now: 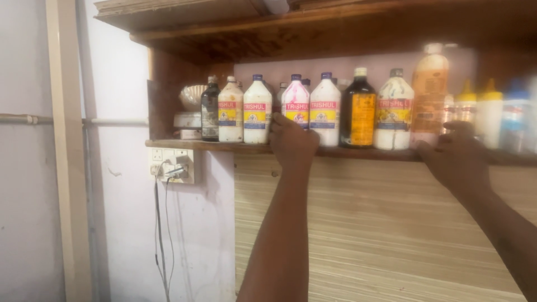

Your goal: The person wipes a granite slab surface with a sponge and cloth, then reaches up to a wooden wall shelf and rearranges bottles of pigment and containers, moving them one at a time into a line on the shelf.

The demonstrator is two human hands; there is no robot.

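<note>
The left hand [291, 141] is reaching up to the wooden shelf [184, 144], fingers curling around the base of a white bottle with a pink-and-yellow label [296, 106] standing upright, long axis vertical, cap pointing up. The right hand [456, 154] is resting loosely open at the shelf edge beside an orange bottle [429, 92]. Neighbouring white bottles [257, 109] and a dark bottle [359, 109] are crowding close on both sides.

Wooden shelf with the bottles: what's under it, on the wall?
Under the wooden shelf a white switch-and-socket plate sits on the wall, with thin cables hanging down. To its right is striped panelling; the left hand and forearm cover part of it.
</note>
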